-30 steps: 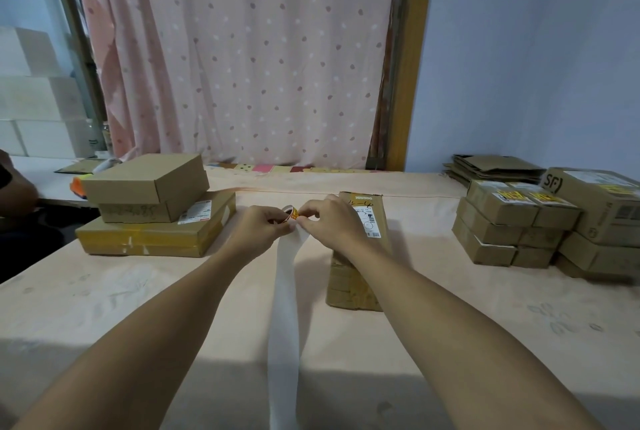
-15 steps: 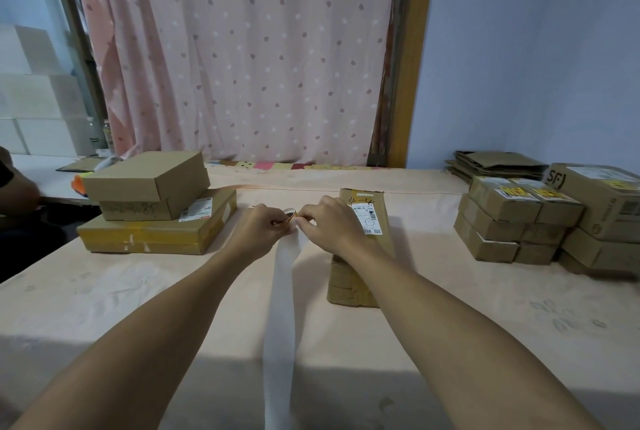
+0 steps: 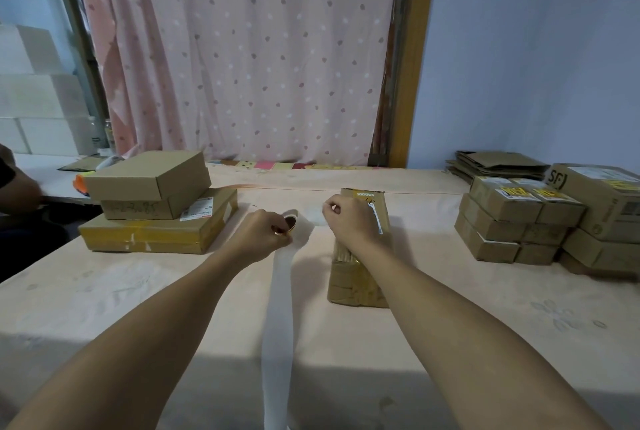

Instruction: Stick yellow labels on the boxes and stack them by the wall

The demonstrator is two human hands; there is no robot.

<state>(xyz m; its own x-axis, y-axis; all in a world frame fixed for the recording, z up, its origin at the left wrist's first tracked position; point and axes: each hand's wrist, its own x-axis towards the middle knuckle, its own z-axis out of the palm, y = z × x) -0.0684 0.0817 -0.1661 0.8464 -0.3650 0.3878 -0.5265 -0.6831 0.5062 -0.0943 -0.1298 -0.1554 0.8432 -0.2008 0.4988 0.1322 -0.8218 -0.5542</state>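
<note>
Peach-clothed table; left hand grips label roll, backing strip trailing; right hand curled over centre box, pinch contents indiscernible; labelled stack by wall.

label roll: mostly covered by the left hand gripping it, only a rim shows
right hand: fingers curled away from camera, can't tell if they pinch anything
backing strip: runs off bottom edge
middle box: top partly under right hand and forearm, its white sticker mostly covered
yellow labels: print too small to read
SF box: cut by right edge
person at left: cut by left edge, only part of an arm visible
</note>
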